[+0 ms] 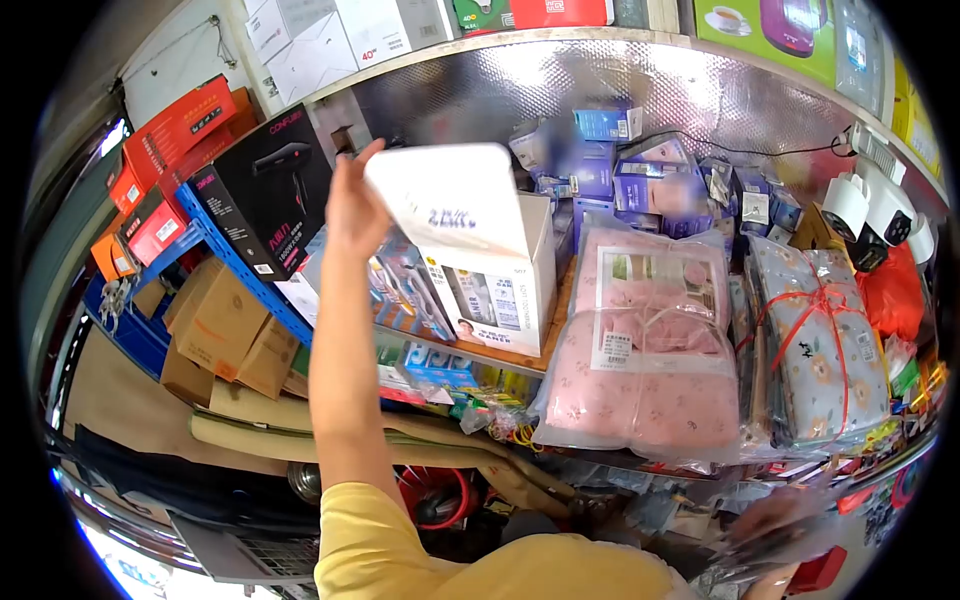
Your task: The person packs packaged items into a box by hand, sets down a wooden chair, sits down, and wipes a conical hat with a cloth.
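Your left hand (357, 208) is at a white cardboard box (538, 265), mid-frame, lid (435, 185) up; yanking could tip it. Can't tell fingers' grip.

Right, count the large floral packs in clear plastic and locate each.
2: the pink pack right of the open white box, and the grey pack farther right, tied with red ribbon. More may be hidden beneath or behind.

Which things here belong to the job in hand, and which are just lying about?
Likely part of the job:
- white box with its flap raised, left hand at the flap's edge
- right hand: too blurred to tell what it holds

Apparently just lying about:
- black hair dryer box
- pink bundle in clear plastic
- floral bundle with red ribbon
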{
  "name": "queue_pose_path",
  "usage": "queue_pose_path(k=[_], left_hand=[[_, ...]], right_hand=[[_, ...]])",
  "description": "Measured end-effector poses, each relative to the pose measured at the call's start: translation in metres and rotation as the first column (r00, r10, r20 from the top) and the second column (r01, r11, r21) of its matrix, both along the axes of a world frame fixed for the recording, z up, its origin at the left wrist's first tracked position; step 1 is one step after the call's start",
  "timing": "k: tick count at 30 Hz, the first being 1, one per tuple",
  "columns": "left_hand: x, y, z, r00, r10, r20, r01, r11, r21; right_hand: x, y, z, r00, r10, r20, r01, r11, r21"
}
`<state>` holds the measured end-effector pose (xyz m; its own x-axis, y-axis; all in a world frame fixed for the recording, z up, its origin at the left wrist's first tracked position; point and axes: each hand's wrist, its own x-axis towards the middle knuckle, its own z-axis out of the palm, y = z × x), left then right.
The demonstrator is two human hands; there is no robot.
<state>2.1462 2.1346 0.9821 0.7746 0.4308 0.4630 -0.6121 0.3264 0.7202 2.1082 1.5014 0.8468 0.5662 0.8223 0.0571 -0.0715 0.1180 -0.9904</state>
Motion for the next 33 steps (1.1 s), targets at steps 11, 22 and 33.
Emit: queue_pose_path(k=[11, 22, 33], left_hand=[[-0.043, -0.071, -0.037, 0.727, 0.686, -0.029, 0.117, -0.082, 0.990], [0.000, -0.098, -0.057, 0.875, 0.438, 0.203, -0.243, 0.035, 0.969], [0.028, -0.152, -0.090, 0.898, 0.220, 0.382, -0.329, -0.240, 0.913]], right_hand=[[0.079, 0.068, 0.063, 0.843, -0.119, -0.525, 0.461, 0.662, 0.590], [0.146, 0.139, 0.083, 0.974, -0.228, -0.018, 0.195, 0.786, 0.586], [0.129, 0.366, 0.158, 0.952, 0.029, -0.305, 0.177, 0.761, 0.624]])
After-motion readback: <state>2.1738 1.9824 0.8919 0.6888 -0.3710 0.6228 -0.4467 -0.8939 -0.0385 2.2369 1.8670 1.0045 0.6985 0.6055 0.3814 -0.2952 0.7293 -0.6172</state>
